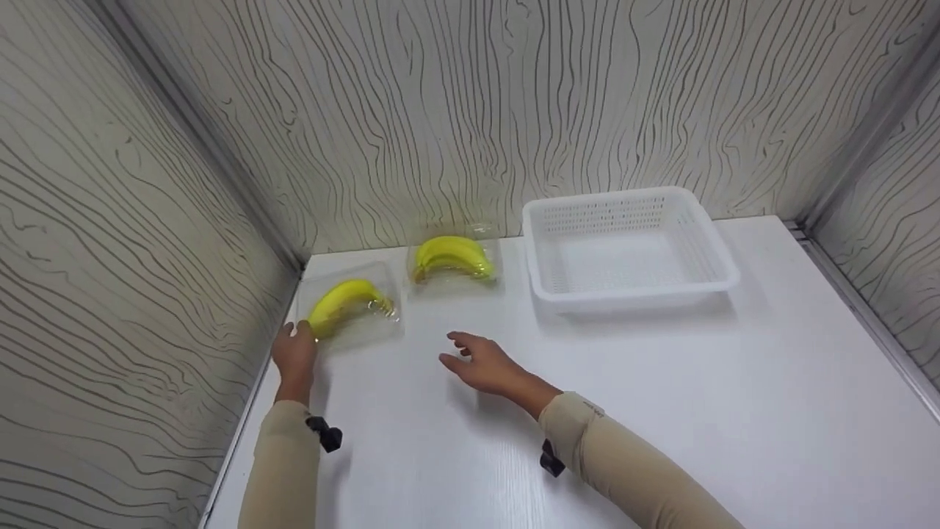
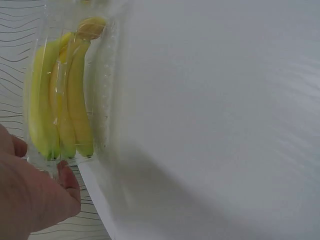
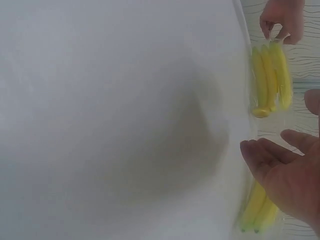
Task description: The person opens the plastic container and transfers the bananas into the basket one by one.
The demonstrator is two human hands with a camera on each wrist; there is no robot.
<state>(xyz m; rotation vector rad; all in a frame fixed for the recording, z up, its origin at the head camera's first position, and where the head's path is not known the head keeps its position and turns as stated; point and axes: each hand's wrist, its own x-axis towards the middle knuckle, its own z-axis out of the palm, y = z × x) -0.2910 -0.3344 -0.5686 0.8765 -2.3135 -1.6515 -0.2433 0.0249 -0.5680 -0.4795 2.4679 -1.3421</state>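
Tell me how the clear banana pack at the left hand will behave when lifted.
The clear banana pack looks thin and glossy, so it probably flexes and feels slippery where the left hand touches its end. The bananas fill it, so likely heavy for its size. Flat-bottomed; unlikely to roll.

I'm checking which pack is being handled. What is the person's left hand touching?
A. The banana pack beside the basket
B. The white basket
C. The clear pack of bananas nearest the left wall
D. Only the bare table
C: the left hand grips the near edge of the left banana pack, while the white basket stands apart.
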